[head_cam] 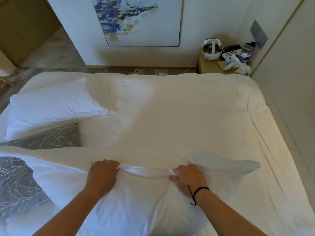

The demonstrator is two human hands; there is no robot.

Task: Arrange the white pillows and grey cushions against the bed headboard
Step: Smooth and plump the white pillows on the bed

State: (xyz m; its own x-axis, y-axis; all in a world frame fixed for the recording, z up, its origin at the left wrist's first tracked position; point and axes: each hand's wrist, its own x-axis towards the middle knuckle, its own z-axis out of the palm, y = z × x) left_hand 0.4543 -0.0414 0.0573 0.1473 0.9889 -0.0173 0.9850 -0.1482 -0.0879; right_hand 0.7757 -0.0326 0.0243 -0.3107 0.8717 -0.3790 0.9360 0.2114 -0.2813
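Both hands were closed on the near white pillow (136,198), the left hand (102,176) and right hand (189,178) bunching its top edge. It lay on the bed (196,116). Another white pillow (51,106) and two grey cushions (51,138) (15,184) lay to the left.

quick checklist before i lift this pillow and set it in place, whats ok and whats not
1. Left hand grips the near pillow: ok, fingers bunch its top edge.
2. Right hand grips the same edge: ok, fabric pinched.
3. Bed ahead free of clutter: ok, only smooth sheet.
4. Grey cushions out of the way: not ok, one touches the pillow's left side and may drag along.
5. Second pillow placed: cannot tell, it lies at the left over another cushion.
6. Headboard position: cannot tell, not in view.
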